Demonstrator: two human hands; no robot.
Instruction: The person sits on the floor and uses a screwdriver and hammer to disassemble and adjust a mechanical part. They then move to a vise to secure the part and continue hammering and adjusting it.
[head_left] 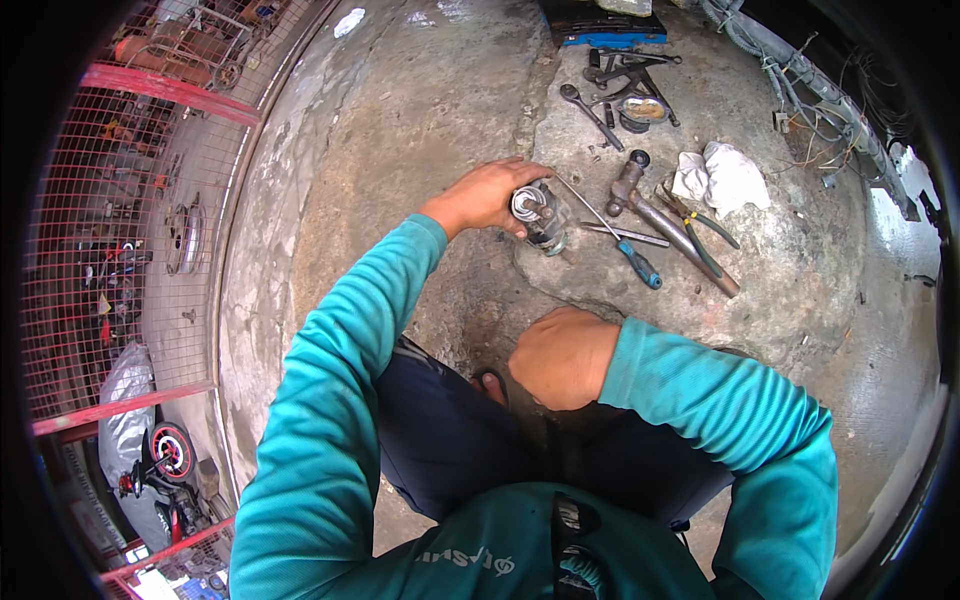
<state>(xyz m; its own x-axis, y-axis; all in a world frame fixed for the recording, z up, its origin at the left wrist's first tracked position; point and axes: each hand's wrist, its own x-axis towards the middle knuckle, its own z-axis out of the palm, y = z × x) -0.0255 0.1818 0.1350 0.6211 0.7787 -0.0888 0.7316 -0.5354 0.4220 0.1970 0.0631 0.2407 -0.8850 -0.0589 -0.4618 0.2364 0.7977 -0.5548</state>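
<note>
Over on the left, it's the left hand (488,198) at work, its grip curved about the ringed end of a grey metal part (549,231), thumb on the near side, fingers reaching round the far side. And there sits that part, low over the concrete floor (400,140), just left of the scattered tools. A dense little lump, by the look of it: likely heavy for its size, stiff all through, not easily crushed, though any grease would make it slick. The stout outer body looks the safest hold, thumb and fingers opposed, clear of the stub at its middle.

Now the line of it! The ringed face looks up toward the camera, nearest the left palm; from there the long axis slants away to the lower right, back toward the wearer. Upright or leaning? From overhead, I can't tell.

Just right and nearer the knees, here's the right hand (563,358), knuckles up, fingers curled under; whether that grip pinches anything, I can't say. Further right, a blue-handled screwdriver (638,262) aims its tip up-left past the part, then a hammer (675,225), pliers (705,220) and a crumpled white cloth (735,178).
</note>
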